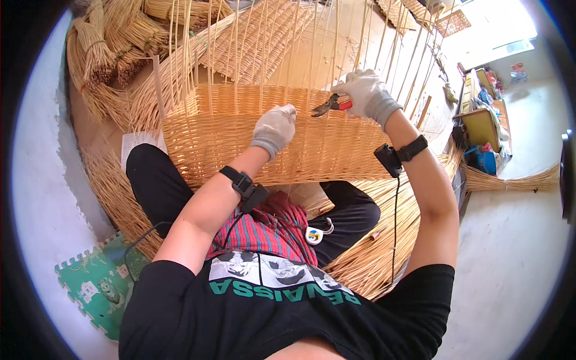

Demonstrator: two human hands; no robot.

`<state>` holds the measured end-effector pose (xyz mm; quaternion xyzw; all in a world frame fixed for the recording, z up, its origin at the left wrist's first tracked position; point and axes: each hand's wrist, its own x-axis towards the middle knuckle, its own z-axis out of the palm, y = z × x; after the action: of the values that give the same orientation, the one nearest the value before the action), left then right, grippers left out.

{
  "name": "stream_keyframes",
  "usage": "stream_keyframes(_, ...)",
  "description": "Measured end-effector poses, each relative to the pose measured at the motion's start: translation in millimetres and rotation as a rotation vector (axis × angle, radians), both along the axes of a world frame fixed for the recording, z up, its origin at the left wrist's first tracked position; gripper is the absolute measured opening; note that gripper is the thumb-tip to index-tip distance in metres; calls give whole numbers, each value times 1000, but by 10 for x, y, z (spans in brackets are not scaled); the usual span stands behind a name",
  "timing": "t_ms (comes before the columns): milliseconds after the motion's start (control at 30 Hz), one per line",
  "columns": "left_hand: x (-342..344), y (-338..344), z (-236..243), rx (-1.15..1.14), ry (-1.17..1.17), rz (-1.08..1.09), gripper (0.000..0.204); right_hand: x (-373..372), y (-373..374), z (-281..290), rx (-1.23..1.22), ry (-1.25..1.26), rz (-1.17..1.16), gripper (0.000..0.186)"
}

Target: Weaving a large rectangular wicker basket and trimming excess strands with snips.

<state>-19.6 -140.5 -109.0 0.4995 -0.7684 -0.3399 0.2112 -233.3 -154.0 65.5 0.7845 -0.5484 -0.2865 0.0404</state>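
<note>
My white-gloved right hand (364,95) grips red-handled metal pruners (326,108); gloved left fist (275,127) closed, contents unclear. Blade slip could nick tan wickerwork (216,147).

The basket wall (258,141) is woven from thin, dry sticks, so its face is made bumpy and rough. The left hand (275,129) and the right hand (365,96) are covered by matt cloth gloves (273,127). The clippers (327,107) are made of dark metal (their red grip (345,105) looks like smooth plastic). At the far left, rough, dry stalks (117,42) are bundled. At the near left, a mat (90,294) is made of what looks like matt foam.
</note>
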Motion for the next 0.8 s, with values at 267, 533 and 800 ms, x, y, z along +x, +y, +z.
stream_keyframes(267,108,-35,-60,13,95,-71,30,-97,104,-78,-30,-133,-34,47)
stream_keyframes(533,204,-107,-109,92,33,-252,49,-1813,1314,-1315,-753,-806,-846,44)
stream_keyframes(800,223,14,141,40,-166,-244,60,-3378,2259,-2941,-898,-1482,-1762,53)
